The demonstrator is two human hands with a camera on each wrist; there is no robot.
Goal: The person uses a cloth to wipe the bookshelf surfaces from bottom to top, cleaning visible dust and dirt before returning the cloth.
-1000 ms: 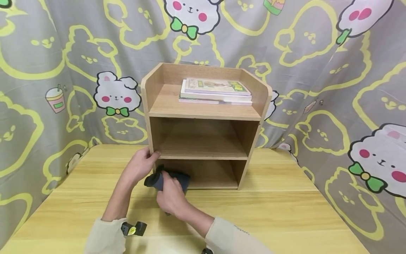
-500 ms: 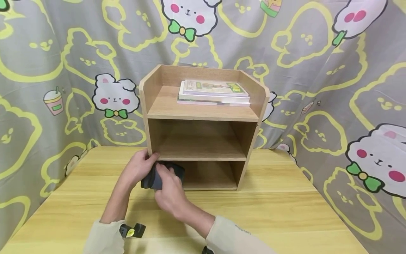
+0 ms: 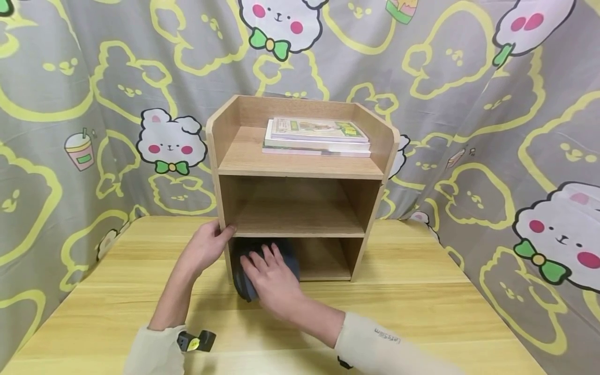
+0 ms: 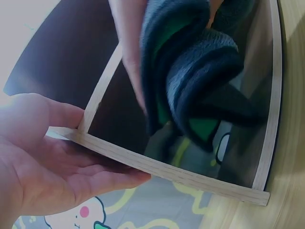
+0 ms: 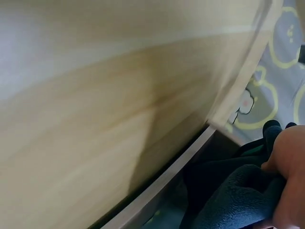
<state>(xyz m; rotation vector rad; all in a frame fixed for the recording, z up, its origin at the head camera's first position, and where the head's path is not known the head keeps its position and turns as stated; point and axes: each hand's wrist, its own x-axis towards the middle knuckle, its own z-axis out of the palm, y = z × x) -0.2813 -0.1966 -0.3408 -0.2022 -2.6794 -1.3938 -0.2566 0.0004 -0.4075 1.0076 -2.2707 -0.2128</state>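
Note:
A small wooden shelf unit (image 3: 300, 232) stands on the table. My left hand (image 3: 206, 246) holds its left side panel, with the thumb by the middle shelf's front edge and the fingers along the panel's outside, as the left wrist view shows. My right hand (image 3: 274, 281) is at the bottom compartment's left part, fingers spread over a dark blue fleecy cloth (image 3: 290, 260). In the left wrist view the cloth (image 4: 205, 67) hangs in folds with green showing inside, between that hand's fingers and thumb. The right wrist view shows the cloth (image 5: 238, 200) bunched under the hand.
On the shelf unit's top lies a small stack of books (image 3: 319, 136). A light wood table (image 3: 412, 312) spreads around the unit. Behind it hangs a grey curtain (image 3: 426, 78) with yellow outlines and cartoon rabbits.
My right hand has shifted slightly right with its fingers spread out, and the cloth has unfolded lower and wider at the bottom compartment. My left hand stays on the side panel.

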